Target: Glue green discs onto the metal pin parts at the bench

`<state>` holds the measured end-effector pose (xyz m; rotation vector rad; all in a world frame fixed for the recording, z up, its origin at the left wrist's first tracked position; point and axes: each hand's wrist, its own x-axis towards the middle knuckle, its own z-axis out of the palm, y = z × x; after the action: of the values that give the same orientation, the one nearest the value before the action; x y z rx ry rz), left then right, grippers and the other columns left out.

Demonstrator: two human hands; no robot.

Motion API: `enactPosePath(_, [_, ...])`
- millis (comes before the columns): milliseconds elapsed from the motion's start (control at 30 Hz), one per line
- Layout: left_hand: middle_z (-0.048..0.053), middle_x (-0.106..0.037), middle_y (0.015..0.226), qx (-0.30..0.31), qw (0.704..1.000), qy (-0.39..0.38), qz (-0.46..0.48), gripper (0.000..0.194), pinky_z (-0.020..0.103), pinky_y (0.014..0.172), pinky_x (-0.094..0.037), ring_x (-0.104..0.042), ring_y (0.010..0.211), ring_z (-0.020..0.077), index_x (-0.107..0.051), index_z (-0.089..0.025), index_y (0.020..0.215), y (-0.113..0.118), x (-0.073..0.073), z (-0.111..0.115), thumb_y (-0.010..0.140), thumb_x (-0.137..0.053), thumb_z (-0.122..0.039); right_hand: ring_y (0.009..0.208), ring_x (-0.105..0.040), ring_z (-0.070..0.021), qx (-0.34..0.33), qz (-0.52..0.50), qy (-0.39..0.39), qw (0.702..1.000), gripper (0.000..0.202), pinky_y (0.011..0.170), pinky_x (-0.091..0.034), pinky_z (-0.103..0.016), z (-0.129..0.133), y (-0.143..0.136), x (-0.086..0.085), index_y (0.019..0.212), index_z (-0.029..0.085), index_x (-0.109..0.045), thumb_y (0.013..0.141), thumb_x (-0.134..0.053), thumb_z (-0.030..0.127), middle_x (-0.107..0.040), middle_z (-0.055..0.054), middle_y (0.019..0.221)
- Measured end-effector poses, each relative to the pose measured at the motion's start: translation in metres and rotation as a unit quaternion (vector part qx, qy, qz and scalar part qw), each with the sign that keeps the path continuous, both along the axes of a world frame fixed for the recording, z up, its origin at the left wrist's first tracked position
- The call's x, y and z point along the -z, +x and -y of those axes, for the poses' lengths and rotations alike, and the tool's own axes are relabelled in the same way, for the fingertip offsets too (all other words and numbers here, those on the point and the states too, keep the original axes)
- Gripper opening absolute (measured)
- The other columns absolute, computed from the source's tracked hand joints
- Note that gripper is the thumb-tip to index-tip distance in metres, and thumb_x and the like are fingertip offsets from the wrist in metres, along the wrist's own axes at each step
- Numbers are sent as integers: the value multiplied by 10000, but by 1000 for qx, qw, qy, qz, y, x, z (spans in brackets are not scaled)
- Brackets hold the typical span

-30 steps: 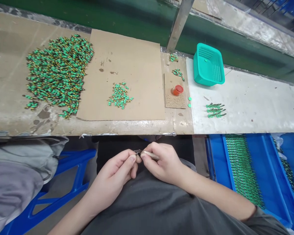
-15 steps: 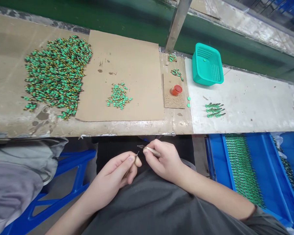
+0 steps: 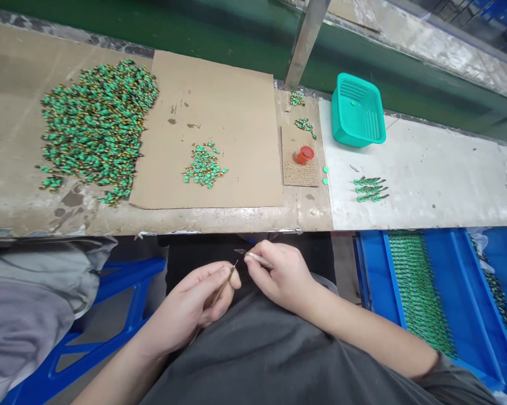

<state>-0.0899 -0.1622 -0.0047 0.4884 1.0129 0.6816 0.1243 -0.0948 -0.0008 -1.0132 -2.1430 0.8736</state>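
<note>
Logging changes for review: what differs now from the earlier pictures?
The left hand and right hand have drawn slightly apart, leaving the bladed tool clear of the thin stick; both are still held. The green pile, basket and red cup stayed put.

The camera looks from the person's head, forward and steeply down, over the shirt (image 3: 257,365) and the near left hand (image 3: 203,298) and right hand (image 3: 281,275), to the bench (image 3: 220,221) beyond. The bench's front edge crosses just below mid-view; its back edge slants lower rightward; both ends are cut off.
</note>
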Motion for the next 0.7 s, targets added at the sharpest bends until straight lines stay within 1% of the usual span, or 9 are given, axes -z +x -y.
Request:
enactPosePath(67, [-81,-477,504,-8,1000,-6,1,581,202,418,-158,-207,438,67,-679,-218,994,0,0,0,973,-752,-794,632,-681,-130,24,-10,-3,1000,197,649,-496,-253,0,1,0,932,239,-668,1127,-649,262,-742,13,746])
enactPosePath(200, [-106,-497,541,-38,999,-15,4,578,178,397,-181,-182,440,56,-600,-250,990,1,-1,1,935,-826,-779,620,-668,-120,27,-37,-23,999,184,631,-501,-241,0,1,0,936,241,-672,1117,-662,271,-752,16,759])
enactPosePath(333, [-108,-498,560,-42,999,-10,2,596,174,402,-193,-189,449,52,-561,-251,950,2,-2,1,947,-817,-789,626,-675,-128,-5,-33,-21,999,200,644,-511,-250,1,1,0,943,245,-682,1131,-656,308,-742,19,743])
enactPosePath(433, [-104,-479,553,-39,999,-1,-5,600,173,416,-207,-211,453,53,-537,-245,900,2,-1,2,983,-786,-785,648,-702,-134,-37,-26,-6,999,202,669,-519,-263,2,0,0,948,248,-677,1141,-653,303,-787,7,777])
enactPosePath(567, [-84,-523,580,-23,1000,11,-14,599,185,435,-225,-254,460,56,-526,-241,882,0,0,3,1014,-754,-780,670,-729,-138,-57,-20,8,998,205,691,-525,-269,1,-1,0,945,251,-656,1148,-649,280,-823,0,821])
enactPosePath(633, [-83,-527,588,-12,999,19,-23,593,197,438,-221,-257,463,63,-547,-245,920,0,-1,4,1016,-731,-801,661,-720,-140,-41,-7,13,999,212,682,-513,-272,0,0,1,931,252,-645,1142,-649,273,-802,5,795])
enactPosePath(700, [-86,-510,584,2,999,24,-34,598,209,439,-203,-244,468,72,-573,-248,960,0,-2,3,1016,-702,-829,641,-697,-143,-7,14,14,1000,224,664,-495,-277,-1,2,1,914,253,-634,1137,-639,264,-762,10,756])
